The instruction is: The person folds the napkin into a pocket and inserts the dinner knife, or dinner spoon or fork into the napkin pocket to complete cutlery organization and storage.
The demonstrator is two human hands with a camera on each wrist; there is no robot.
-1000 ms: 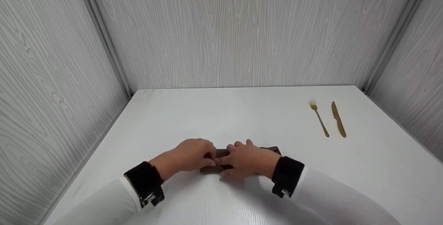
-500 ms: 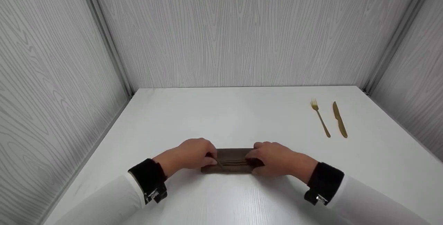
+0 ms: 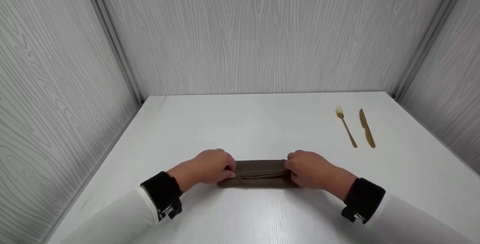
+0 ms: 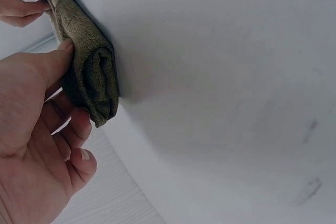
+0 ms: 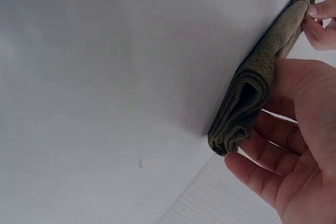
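Pinching each end of the folded brown cloth (image 3: 258, 173), left hand (image 3: 210, 167) and right hand (image 3: 309, 169) flatten it on the tabletop (image 3: 262, 124); the next move likely calls for another even press.

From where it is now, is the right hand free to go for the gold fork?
Probably yes: bare table lies between the right hand and the gold fork, but it grips the folded brown cloth.

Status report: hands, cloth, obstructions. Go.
Left hand and right hand each pinch an end of the folded brown cloth, flat on table. Fork, knife far right, apart.
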